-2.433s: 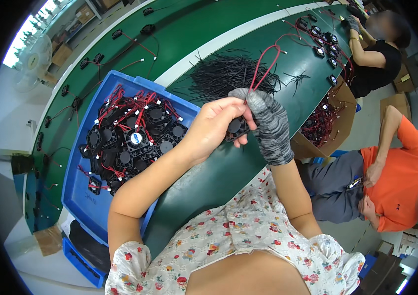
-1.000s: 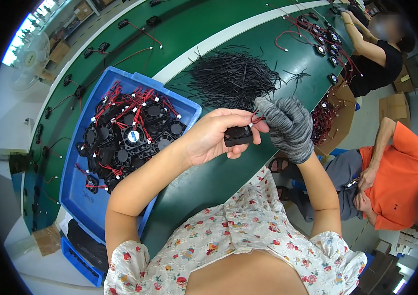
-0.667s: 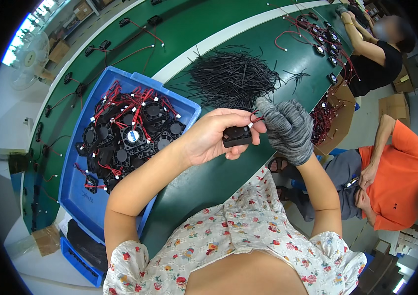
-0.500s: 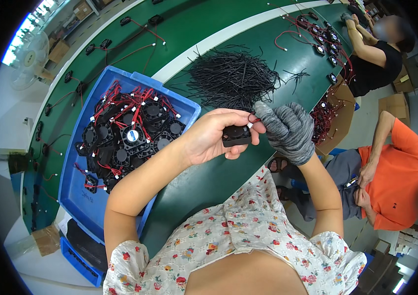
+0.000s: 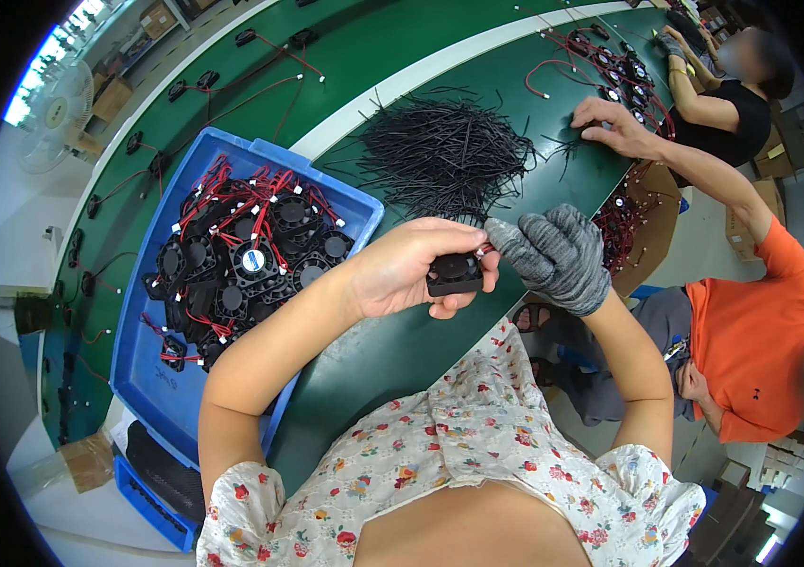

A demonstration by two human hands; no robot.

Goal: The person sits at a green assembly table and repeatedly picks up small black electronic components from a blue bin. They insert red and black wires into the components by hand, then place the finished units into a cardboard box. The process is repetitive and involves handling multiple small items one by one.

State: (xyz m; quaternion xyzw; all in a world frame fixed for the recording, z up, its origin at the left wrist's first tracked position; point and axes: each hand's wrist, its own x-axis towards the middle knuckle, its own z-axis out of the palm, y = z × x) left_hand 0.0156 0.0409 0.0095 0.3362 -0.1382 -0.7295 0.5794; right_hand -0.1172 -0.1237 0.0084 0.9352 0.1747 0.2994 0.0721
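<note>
Fan (image 5: 454, 274), small, black, square — in the head view it sat in the bare left hand (image 5: 409, 265), above the green table (image 5: 364, 354). Left grip narrow: thumb along the top, other fingers curled round and below the frame. Left elbow bent outward, forearm slanting up and right across the near side of the blue bin (image 5: 164, 383). The bin held a heap of similar fans (image 5: 232, 298) with red leads.

Right hand (image 5: 558, 263), in a grey knit glove, was just beside the left; forearm leaned up and left, fingers folded, tips pointing left at the fan's short red wires (image 5: 486, 249). Couldn't tell whether those tips pinched the wires — too small.

Pile of thin black strips (image 5: 444, 156) lay beyond both hands. On the right, a co-worker in an orange shirt (image 5: 761, 331) stretched one arm over the table, that hand (image 5: 617, 130) near a few loose strips (image 5: 561, 151).
</note>
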